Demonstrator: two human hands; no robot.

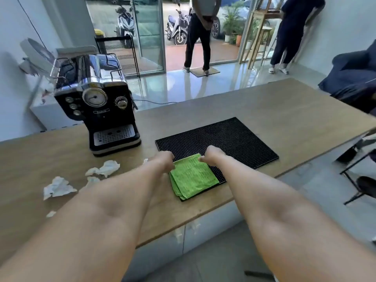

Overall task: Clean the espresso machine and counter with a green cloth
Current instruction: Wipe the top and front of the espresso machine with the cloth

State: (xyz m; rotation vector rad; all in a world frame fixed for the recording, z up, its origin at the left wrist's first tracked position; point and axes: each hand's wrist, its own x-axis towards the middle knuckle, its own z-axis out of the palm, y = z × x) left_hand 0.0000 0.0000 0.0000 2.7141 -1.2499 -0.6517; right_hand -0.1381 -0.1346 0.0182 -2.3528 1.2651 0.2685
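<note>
A folded green cloth (pixel 193 177) lies on the near left corner of a black rubber bar mat (pixel 227 139) on the wooden counter (pixel 284 119). My left hand (pixel 163 160) is at the cloth's far left corner and my right hand (pixel 211 156) at its far right corner. Both hands have fingers curled down onto the cloth's far edge; the fingertips are hidden behind the knuckles. The black and chrome espresso machine (pixel 97 102) stands at the counter's far left, apart from both hands.
Several crumpled white paper tissues (pixel 59 187) lie on the counter left of my left arm. Two people (pixel 200 33) stand on the floor beyond the counter near glass doors. A dark chair (pixel 358 180) stands at the right of the counter.
</note>
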